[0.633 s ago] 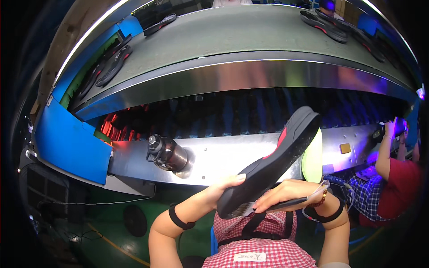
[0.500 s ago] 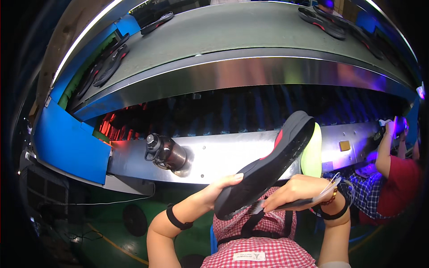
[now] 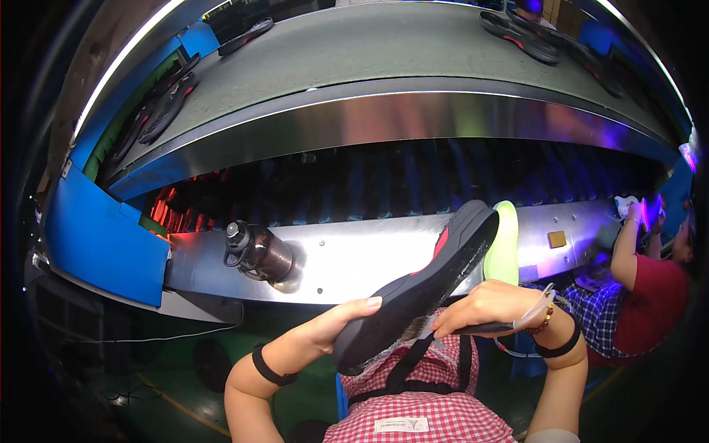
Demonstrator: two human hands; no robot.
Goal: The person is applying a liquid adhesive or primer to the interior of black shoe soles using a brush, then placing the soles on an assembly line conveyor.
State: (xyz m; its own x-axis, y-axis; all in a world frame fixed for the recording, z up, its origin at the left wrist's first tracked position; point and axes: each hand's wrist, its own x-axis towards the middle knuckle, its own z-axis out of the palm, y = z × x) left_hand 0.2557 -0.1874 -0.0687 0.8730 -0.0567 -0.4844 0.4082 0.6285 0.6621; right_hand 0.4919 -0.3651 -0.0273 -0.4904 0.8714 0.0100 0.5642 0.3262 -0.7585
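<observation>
My left hand (image 3: 341, 323) is closed around the lower end of a black shoe sole (image 3: 421, 284) with a red patch on its side, the thumb lying on its face. The sole is held tilted in front of my body, its far end over the metal ledge. In my right hand (image 3: 487, 306) is a brush (image 3: 419, 327) with a dark handle, its bristles at the sole's right edge near the lower end. Whitish wet-looking marks show along that edge. A lime-green insole-shaped piece (image 3: 504, 244) is just behind the sole, on the ledge.
A dark flask (image 3: 258, 252) stands on the metal ledge (image 3: 332, 258), and a small tan block (image 3: 557, 239) lies to the right. Beyond, several black soles (image 3: 521, 37) rest on a grey-green conveyor belt (image 3: 369, 44). A co-worker in a red sleeve (image 3: 653, 306) works at the far right.
The brush has moved a little up along the sole's edge, away from its lower end. The whole view has shifted slightly, so the surroundings appear farther left. Both hands keep their holds.
</observation>
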